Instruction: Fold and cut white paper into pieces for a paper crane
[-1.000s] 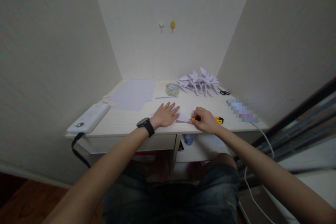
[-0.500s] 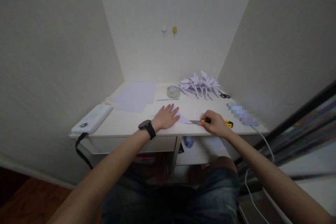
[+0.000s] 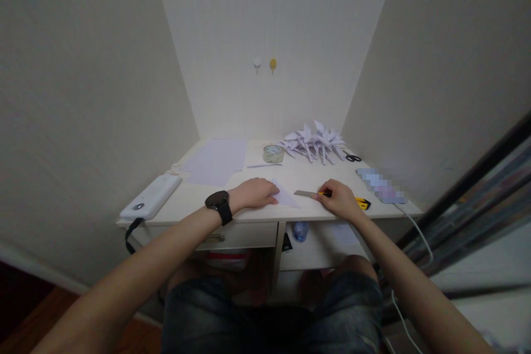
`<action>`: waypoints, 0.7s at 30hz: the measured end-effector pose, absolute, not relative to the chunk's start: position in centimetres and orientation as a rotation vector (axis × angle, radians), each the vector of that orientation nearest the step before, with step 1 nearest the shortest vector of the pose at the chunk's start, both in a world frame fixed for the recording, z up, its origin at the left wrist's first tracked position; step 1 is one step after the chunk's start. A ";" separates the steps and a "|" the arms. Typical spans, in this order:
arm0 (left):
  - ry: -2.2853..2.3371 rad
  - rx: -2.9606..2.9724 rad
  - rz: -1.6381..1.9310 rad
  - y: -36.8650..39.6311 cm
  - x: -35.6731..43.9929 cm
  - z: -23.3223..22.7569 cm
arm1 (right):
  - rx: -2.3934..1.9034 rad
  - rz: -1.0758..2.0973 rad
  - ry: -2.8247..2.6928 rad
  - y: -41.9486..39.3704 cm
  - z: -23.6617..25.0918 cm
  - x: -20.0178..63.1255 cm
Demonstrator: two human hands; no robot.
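Since a second ago, the left hand [image 3: 254,194] has curled from flat onto the thin triangular paper [image 3: 284,197] on the pale tabletop [image 3: 307,174]; right hand [image 3: 341,200] grips the yellow-handled metal knife [image 3: 309,194] beside it.

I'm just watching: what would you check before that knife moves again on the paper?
1. Left hand pressing the paper flat: ok.
2. Left fingers out of the blade's line: cannot tell, they lie close to it.
3. Right hand gripping the knife firmly: ok.
4. Blade tip against the paper's edge: cannot tell, too small.
5. Tape roll and folded paper pile out of the way: ok, both at the back of the desk.
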State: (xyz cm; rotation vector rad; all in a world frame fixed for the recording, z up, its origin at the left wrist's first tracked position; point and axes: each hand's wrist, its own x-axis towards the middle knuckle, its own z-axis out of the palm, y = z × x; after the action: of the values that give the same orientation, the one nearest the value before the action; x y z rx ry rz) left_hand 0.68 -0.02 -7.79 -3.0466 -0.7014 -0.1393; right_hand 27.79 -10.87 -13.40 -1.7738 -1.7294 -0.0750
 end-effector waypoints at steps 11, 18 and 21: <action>-0.550 -2.973 0.188 -1.1 0.9 -5.9 | -1.892 -0.248 -1.754 -10.4 -13.9 27.9; -0.596 -2.904 0.156 -2.0 0.7 -6.2 | -1.912 -0.266 -1.759 -10.6 -13.7 27.7; -0.665 -2.893 0.040 -1.8 0.6 -6.8 | -1.917 -0.276 -1.764 -10.5 -13.7 27.7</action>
State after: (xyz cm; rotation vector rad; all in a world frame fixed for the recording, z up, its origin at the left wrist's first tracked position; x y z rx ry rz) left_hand 0.62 -1.82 -6.80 -2.8932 -0.6651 0.0401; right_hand 27.72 -10.53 -13.69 -1.9174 -1.7644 -0.2765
